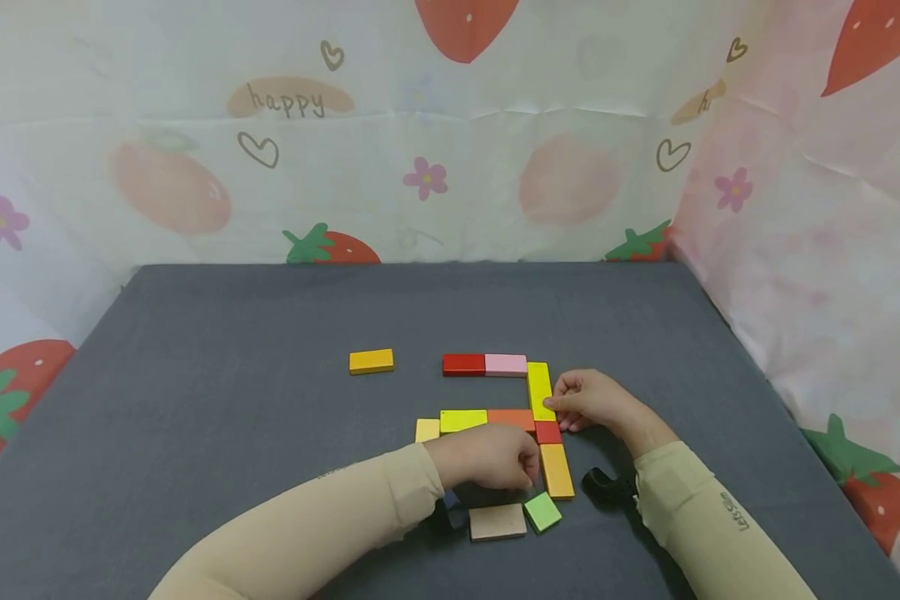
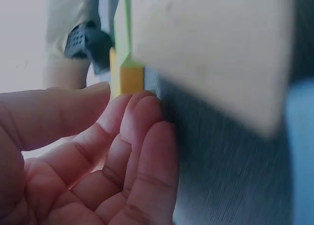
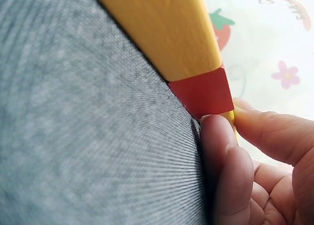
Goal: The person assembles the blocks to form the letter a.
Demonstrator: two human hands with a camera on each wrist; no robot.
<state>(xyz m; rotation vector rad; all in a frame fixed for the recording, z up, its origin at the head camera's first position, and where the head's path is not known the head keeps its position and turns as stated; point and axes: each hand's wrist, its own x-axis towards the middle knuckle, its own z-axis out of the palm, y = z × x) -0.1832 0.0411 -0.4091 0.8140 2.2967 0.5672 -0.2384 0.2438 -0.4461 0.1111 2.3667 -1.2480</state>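
Note:
My right hand [image 1: 596, 406] is at the right side of a long yellow block [image 1: 540, 387]. Its thumb lies on that block's edge, with curled fingertips against the side near a small red block [image 3: 203, 93]. My left hand [image 1: 491, 454] hovers left of an amber block [image 1: 557, 472], its fingers loosely bent. The left wrist view shows nothing between its thumb and fingers. Above the left hand lie a yellow block [image 1: 462, 420] and an orange block [image 1: 510, 419]. A pale yellow block [image 1: 427, 430] adjoins them on the left.
Farther back, a red block [image 1: 463, 365] touches a pink block [image 1: 506, 365], and an amber block [image 1: 371, 362] lies apart. Nearer are a light green block [image 1: 543, 512], a plain wooden block [image 1: 497, 522] and a dark blue block [image 1: 453, 508], partly hidden. Grey cloth [image 1: 232, 400] covers the table.

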